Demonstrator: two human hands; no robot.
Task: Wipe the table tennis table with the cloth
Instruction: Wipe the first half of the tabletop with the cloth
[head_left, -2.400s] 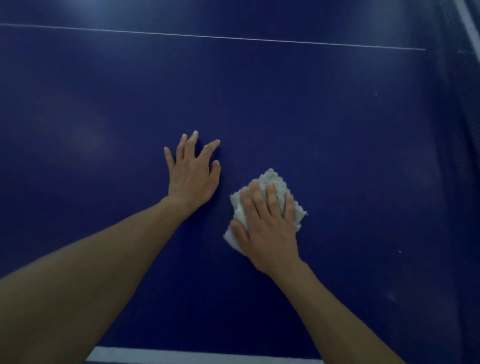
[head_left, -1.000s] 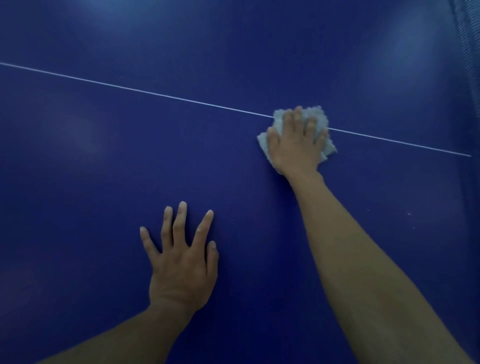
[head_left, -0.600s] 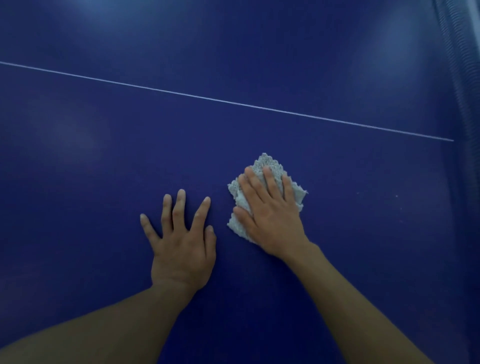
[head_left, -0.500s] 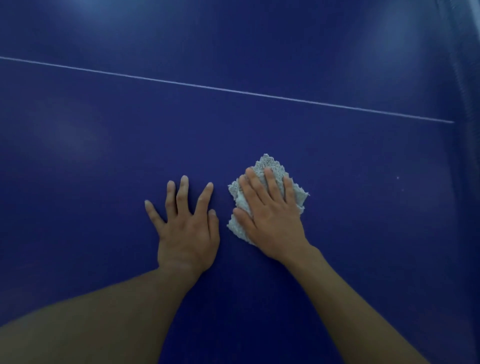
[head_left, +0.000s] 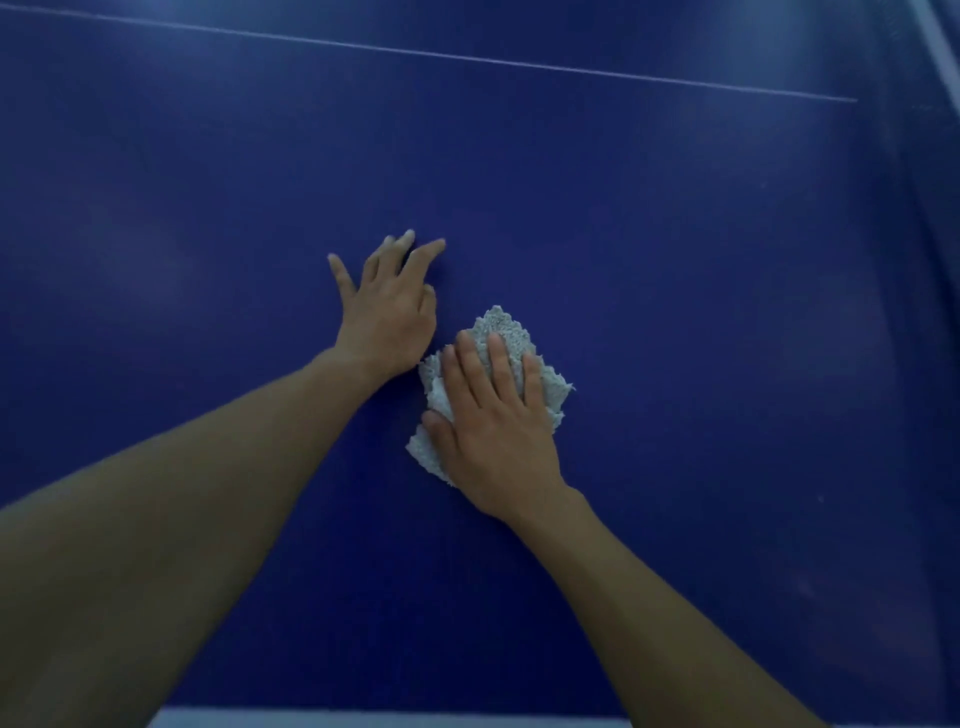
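One cloth (head_left: 503, 328) under right hand (head_left: 493, 431), left hand (head_left: 387, 309) spread on table (head_left: 675, 312)

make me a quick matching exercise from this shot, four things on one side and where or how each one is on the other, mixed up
Column one
1. left hand
2. right hand
3. cloth
4. thin white line

Column two
A. runs across the far part of the blue table tennis table
B. fingers spread, nothing beneath it but the table
C. lies flat on top of the cloth, fingers straight
D. pale grey, partly covered by a palm

Pairs: 1-B, 2-C, 3-D, 4-A
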